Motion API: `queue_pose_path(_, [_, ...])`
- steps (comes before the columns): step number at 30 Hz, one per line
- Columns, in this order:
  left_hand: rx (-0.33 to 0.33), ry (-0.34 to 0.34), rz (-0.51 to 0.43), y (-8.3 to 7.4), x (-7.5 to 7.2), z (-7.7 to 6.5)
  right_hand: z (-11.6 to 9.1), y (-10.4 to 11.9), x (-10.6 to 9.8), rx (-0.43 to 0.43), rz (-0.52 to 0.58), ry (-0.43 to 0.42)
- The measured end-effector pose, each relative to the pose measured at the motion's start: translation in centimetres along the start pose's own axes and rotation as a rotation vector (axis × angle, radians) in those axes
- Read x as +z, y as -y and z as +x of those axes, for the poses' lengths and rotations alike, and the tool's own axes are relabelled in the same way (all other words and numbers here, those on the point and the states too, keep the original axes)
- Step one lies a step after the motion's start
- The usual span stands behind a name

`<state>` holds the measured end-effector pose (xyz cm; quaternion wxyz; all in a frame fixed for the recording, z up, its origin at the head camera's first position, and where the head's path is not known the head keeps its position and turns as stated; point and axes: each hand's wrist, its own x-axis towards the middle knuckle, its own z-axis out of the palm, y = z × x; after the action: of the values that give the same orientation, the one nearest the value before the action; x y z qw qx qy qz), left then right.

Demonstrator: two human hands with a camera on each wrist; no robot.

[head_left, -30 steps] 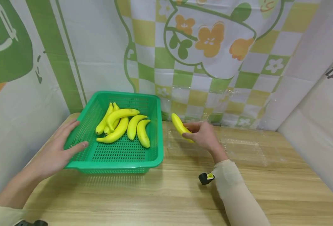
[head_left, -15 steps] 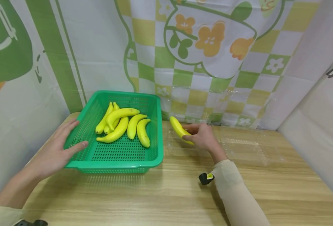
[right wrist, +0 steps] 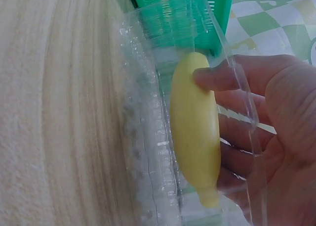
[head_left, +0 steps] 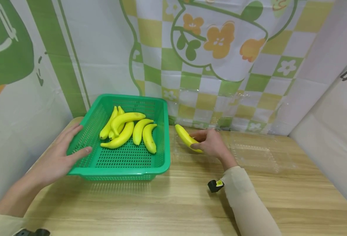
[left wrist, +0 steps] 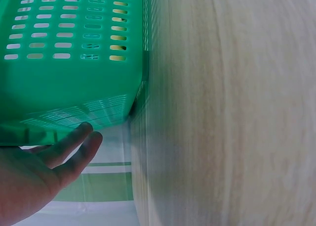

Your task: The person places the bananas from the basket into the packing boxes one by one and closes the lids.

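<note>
In the head view, my right hand [head_left: 211, 143] pinches a yellow banana [head_left: 186, 137] between thumb and fingers. The right wrist view shows that banana [right wrist: 195, 122] within the walls of a clear plastic container [right wrist: 148, 152], close above its bottom; whether it touches the bottom I cannot tell. A green perforated basket [head_left: 126, 171] stands at the left with several bananas [head_left: 123, 137] piled in it. My left hand [head_left: 54, 160] rests at the basket's left side with straight fingers, its thumb over the rim. In the left wrist view, the fingers [left wrist: 79, 161] lie along the outer wall.
The clear container [head_left: 253, 154] extends right on the wooden table [head_left: 173, 203], its transparent lid [head_left: 188, 98] raised against the patterned curtain [head_left: 150, 55] behind. White sheets [head_left: 332, 124] close in the right and left sides.
My right hand has lowered the banana slightly, down into the clear container. The left hand and the basket have stayed in place.
</note>
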<state>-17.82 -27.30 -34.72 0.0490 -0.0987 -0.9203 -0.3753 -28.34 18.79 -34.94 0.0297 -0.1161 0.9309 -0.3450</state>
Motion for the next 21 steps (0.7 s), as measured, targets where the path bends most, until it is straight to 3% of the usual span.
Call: queue_pose_path(21, [-0.006,0.004,0.002,0.02,0.0,0.04,0.19,-0.65,0.52,-0.002,-0.078,0.083])
